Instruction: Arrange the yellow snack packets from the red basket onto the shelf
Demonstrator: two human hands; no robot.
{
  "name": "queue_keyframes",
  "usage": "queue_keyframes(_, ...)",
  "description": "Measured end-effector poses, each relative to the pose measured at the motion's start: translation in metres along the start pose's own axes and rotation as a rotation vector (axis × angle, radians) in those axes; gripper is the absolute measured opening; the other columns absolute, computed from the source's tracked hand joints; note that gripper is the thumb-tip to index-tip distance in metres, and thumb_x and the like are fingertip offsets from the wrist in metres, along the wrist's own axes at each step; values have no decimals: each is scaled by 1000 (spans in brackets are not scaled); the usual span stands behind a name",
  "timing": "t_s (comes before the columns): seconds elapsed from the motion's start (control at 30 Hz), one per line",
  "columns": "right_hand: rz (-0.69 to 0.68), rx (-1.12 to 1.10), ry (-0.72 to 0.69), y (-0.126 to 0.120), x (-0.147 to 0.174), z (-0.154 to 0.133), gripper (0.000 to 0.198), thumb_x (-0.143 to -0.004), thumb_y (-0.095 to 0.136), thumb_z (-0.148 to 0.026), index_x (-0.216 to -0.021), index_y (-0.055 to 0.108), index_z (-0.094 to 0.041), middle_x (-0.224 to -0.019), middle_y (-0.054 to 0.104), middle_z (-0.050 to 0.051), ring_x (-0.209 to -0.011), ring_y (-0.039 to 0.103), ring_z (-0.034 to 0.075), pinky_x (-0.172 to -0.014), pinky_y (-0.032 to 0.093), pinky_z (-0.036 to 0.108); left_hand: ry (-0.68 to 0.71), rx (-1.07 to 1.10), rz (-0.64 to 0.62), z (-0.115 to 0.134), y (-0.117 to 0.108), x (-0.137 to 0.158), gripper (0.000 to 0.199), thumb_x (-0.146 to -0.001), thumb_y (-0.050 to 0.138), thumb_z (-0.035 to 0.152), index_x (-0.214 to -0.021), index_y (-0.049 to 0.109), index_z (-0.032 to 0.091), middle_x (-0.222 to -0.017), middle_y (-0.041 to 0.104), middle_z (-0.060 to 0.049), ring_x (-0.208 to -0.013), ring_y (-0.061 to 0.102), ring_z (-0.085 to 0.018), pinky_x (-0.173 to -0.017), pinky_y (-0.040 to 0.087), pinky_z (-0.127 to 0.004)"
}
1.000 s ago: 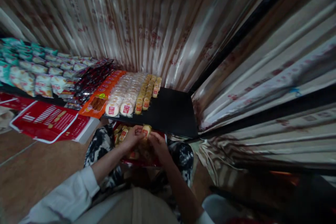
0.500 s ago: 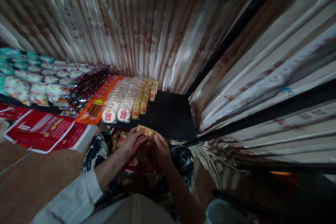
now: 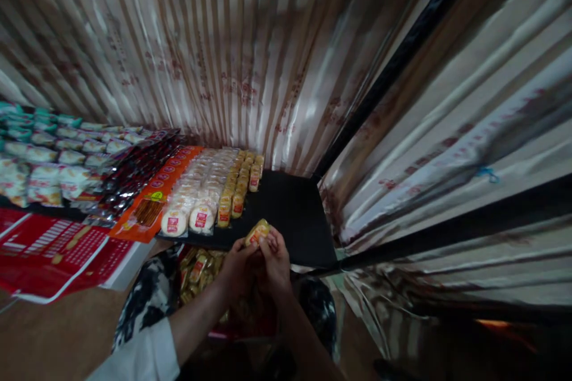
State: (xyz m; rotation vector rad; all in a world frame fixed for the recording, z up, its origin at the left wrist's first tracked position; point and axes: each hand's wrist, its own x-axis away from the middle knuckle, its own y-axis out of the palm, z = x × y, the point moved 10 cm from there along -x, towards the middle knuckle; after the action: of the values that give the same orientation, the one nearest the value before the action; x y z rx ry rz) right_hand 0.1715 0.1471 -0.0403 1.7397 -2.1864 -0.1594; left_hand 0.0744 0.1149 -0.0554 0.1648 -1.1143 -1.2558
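A striped curtain (image 3: 250,41) is hanging behind a low black table (image 3: 290,208), and a black pole (image 3: 379,101) is slanting across the cloth at the right. Along the table, white-and-green packets (image 3: 44,172), dark packets (image 3: 138,166), an orange bag (image 3: 149,208), white round crackers (image 3: 201,217) and rows of yellow packets (image 3: 236,190) are lying side by side.

The black top is showing from those rows to the right end, where the curtain is hanging close beside the corner. A red bag (image 3: 53,256) is jutting past the front edge at the left, above a brown floor (image 3: 58,333).

Just before the front edge, the left hand (image 3: 235,265) and the right hand (image 3: 276,259) are both gripping a small yellow packet (image 3: 257,232), fingers closing on it from either side. Below, loose packets (image 3: 196,268) are lying in a red container (image 3: 268,327) between the person's knees.

The forearms are covering much of that container, so its shape is hard to tell. The left frame edge is cutting off the white-and-green packets and the red bag; the lower right corner is sinking into shadow.
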Motion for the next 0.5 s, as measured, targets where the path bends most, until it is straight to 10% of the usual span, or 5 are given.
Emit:
queue_keyframes(0.3, -32, 125, -77, 14, -75, -8, 42, -64, 66, -35, -101, 58, -17, -90, 70, 6, -81, 66, 19, -77, 54, 33, 47, -155, 153, 15, 4, -46, 11, -76, 61, 13, -85, 54, 15, -78, 65, -4, -68, 64, -11, -62, 51, -19)
queue_keyframes(0.5, -16, 424, -219, 28, -129, -20, 33, -71, 60, -31, -102, 62, -21, -89, 70, 2, -85, 65, 19, -81, 52, 33, 209, -375, 177, 43, 24, -60, 23, -79, 56, 17, -101, 60, 16, -116, 61, -11, -97, 62, -18, -62, 53, -20)
